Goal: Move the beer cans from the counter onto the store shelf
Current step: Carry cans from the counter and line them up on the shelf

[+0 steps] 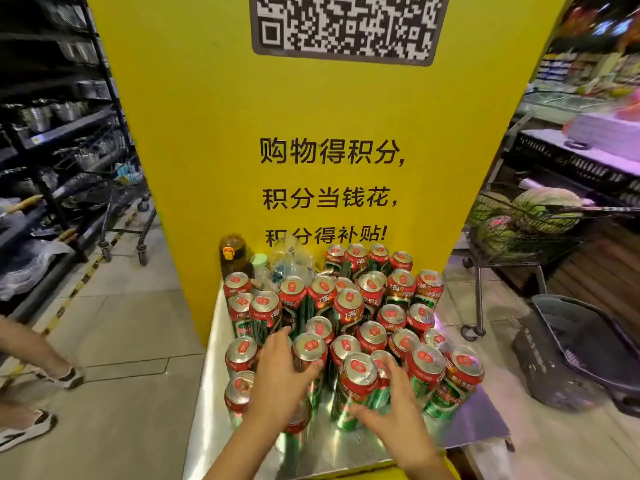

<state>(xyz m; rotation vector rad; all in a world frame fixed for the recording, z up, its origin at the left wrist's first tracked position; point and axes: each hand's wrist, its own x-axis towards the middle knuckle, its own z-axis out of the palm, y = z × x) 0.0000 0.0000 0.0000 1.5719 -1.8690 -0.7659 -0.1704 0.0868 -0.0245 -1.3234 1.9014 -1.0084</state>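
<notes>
Many red-and-green beer cans (348, 308) stand crowded on a shiny metal counter (214, 341) in front of a yellow sign. My left hand (280, 375) reaches over the near-left cans with its fingers stretched forward, and its thumb touches a can (309, 348). Another can (294, 431) shows partly under that wrist. My right hand (388, 407) wraps around a front can (358, 372), thumb behind it and blurred fingers across its green lower body. No shelf for the cans is in sight.
A brown bottle (232, 252) and a crumpled plastic bag (292, 261) sit at the counter's back left. A person's legs (31, 362) stand at the left. A cart with watermelons (530, 216) and a dark bin (575, 348) are to the right. Dark cookware shelving (59, 133) is far left.
</notes>
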